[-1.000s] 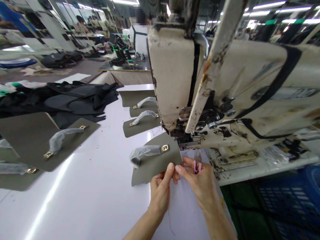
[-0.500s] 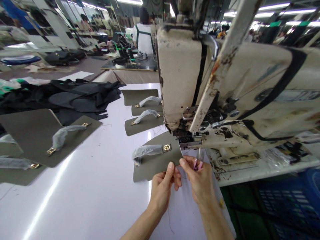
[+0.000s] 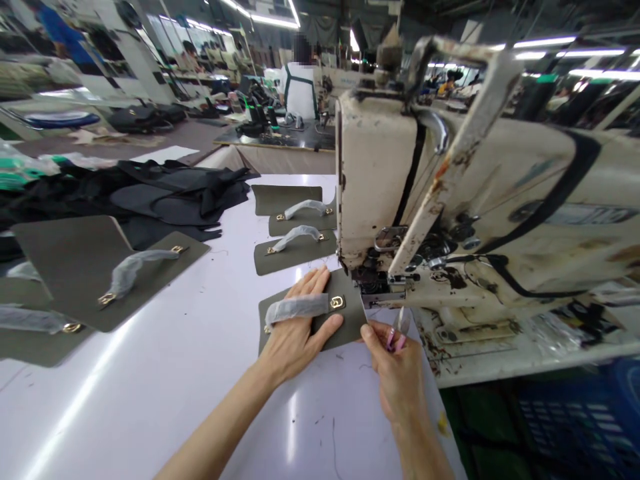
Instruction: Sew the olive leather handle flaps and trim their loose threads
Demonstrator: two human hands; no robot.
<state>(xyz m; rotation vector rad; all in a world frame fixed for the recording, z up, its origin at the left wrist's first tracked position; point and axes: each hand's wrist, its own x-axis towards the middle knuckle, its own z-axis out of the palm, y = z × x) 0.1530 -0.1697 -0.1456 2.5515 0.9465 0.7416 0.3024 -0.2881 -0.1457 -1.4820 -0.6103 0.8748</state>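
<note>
A grey-green panel (image 3: 350,320) with a plastic-wrapped handle (image 3: 300,307) and gold buckles lies beside the needle area of the sewing machine (image 3: 375,160). My left hand (image 3: 295,340) rests flat on it, fingers spread and passing under the handle. At the panel's right corner, my right hand (image 3: 397,363) pinches the edge between thumb and fingers. Small pink-handled scissors (image 3: 399,333) are also held in that hand, blades pointing up.
Two similar handled panels (image 3: 295,252) lie behind on the white table (image 3: 200,400). More panels (image 3: 75,267) and a heap of black pieces (image 3: 170,200) are at left. A blue basket (image 3: 580,420) stands low right. A person (image 3: 300,90) is farther back.
My left hand has moved from the panel's front edge onto its surface, under the handle, and its fingers have opened out. My right hand still pinches the corner. The view has shifted slightly.
</note>
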